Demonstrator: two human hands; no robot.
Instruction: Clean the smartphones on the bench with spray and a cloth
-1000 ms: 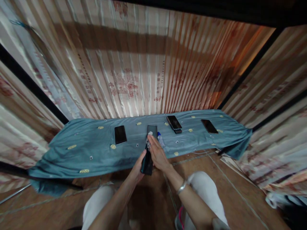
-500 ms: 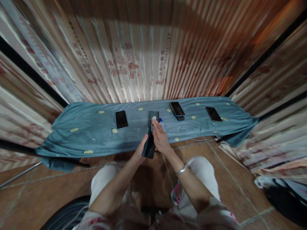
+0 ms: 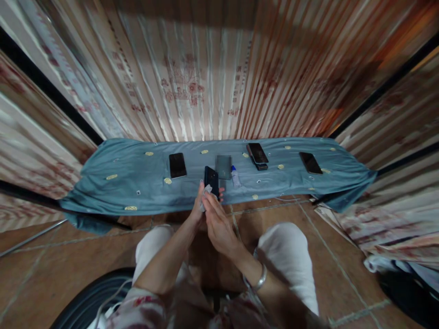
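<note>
My left hand [image 3: 197,203] is wrapped round a dark smartphone [image 3: 211,176], held upright above the front edge of the cloth-covered table. A crumpled white wipe [image 3: 207,191] is pressed on the phone by the fingers of my right hand [image 3: 219,224]. Just beyond the held phone lies a flat dark pane [image 3: 224,167], blurred in the picture, with a small clear bottle with a blue cap [image 3: 236,177] to its right. Another black phone [image 3: 177,165] rests to the left. Part of the held phone is hidden under my right hand.
A blue patterned cloth [image 3: 99,192] covers the narrow table. Stacked phones [image 3: 257,154] lie right of centre, and a single phone [image 3: 310,163] farther right. Curtains [image 3: 185,82] hang behind and at both sides, with dark poles at the corners. A round black object [image 3: 92,299] is at lower left.
The held phone has turned from slanting toward me to pointing away. My right hand with the wipe has moved down toward its near end. The view has shifted slightly.
</note>
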